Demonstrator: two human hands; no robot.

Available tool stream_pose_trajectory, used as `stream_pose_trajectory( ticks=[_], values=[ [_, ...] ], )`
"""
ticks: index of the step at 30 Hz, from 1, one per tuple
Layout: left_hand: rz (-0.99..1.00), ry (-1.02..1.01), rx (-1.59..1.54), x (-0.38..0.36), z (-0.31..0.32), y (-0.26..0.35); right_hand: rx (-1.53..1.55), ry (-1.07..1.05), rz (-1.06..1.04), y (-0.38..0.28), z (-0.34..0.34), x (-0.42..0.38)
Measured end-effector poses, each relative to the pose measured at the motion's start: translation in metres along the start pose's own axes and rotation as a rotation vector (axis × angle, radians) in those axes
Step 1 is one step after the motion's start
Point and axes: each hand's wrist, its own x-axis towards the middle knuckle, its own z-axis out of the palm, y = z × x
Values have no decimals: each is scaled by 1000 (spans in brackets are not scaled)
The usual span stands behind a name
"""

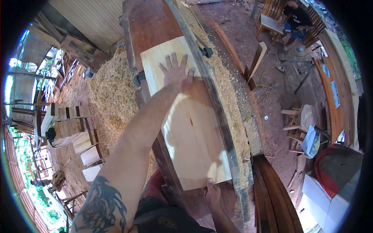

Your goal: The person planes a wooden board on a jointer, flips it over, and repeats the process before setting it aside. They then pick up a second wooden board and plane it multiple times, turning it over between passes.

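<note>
A wide, pale wooden board [194, 128] lies lengthwise on the long bed [151, 23] of what looks like a jointer. My left hand [176, 72] presses flat on top of the board near its far end, with the fingers spread. At the near end, my right hand [212, 193] grips the board's edge. Its thumb rests on the upper face and its other fingers are mostly hidden. Along the board's right side runs a dark fence [211, 93].
A heap of shavings [114, 87] lies left of the machine. Stacked wood blocks [70, 120] stand farther left. Dark planks [274, 194] lean at the lower right. Stools [301, 116] stand on the right, and another person [299, 19] sits at the upper right by a wooden chair [271, 21].
</note>
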Motion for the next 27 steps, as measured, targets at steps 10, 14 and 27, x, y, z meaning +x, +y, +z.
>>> stream_pose_trajectory(
  ticks=[10,14,27],
  values=[
    [13,36,-58,13,2,-11,-334,202,-538,-38,12,-31],
    [34,95,-80,12,7,-13,-630,209,-1160,-63,18,-26],
    [30,100,-65,31,7,-19,-1000,303,-1319,-91,57,31]
  ],
)
